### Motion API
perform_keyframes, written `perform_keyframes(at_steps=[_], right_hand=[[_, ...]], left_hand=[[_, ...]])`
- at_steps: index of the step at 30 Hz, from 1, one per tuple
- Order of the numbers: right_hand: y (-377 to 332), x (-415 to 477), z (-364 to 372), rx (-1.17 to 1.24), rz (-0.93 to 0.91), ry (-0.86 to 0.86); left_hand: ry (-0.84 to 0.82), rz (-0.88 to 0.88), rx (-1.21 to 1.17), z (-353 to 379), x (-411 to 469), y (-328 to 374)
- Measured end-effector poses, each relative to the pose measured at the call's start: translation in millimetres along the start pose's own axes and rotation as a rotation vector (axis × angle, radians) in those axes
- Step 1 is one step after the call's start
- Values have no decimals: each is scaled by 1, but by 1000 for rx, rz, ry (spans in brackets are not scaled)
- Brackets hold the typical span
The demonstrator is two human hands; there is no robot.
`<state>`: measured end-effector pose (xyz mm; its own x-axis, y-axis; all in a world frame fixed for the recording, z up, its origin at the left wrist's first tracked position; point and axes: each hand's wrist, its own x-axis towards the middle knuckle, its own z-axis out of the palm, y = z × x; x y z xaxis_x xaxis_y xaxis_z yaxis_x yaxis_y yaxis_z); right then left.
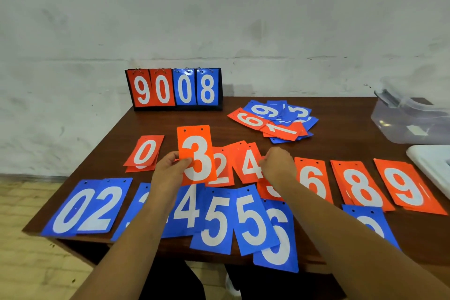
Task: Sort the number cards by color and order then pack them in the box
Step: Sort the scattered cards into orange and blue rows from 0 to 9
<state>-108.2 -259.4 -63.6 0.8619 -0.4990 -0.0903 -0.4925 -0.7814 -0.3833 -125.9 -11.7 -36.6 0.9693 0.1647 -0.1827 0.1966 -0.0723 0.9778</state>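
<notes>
My left hand [170, 165] holds an orange 3 card [196, 153] upright above the table. My right hand [277, 165] rests with its fingers closed at the right edge of the orange 4 card [248, 163]; whether it grips the card I cannot tell. An orange row lies across the middle: 0 [145, 152], 2 [220, 170], 4, 6 [313, 180], 8 [360, 185], 9 [406, 185]. A blue row lies along the near edge: 0 [70, 209], 2 [102, 207], 4 [187, 207], two 5s [215, 219], 6 [277, 238]. An unsorted mixed pile [275, 120] sits behind.
A flip scoreboard [174, 89] showing 9008 stands at the table's back left. A clear plastic box [411, 119] sits at the back right, with its white lid [431, 165] nearer. The brown table [341, 148] stands against a white wall; some blue cards overhang its near edge.
</notes>
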Motion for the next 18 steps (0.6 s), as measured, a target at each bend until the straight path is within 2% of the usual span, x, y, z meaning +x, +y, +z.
perform_keyframes(at_steps=[3,5,8,10,12,15,18], right_hand=[[-3,-1,-6,60,-65,43],[-15,-12,-17,341,-138,29],[-40,-37,-38,727,-235,-148],[-51,-48,-47,797,-270,-264],[-55,-50,-49,817,-276,-294],[-50,-41,-52,856,-240,-222],[-38,-20,-57,903,-63,-75]], left_hand=[[-1,-4,7,0,1,2],[-42,-26,-12,2,1,2],[-143,-45,-59,7,-2,4],[-203,-40,-91,12,-5,8],[-270,-26,-85,16,-6,13],[-332,16,9,17,-1,20],[-219,165,216,6,14,20]])
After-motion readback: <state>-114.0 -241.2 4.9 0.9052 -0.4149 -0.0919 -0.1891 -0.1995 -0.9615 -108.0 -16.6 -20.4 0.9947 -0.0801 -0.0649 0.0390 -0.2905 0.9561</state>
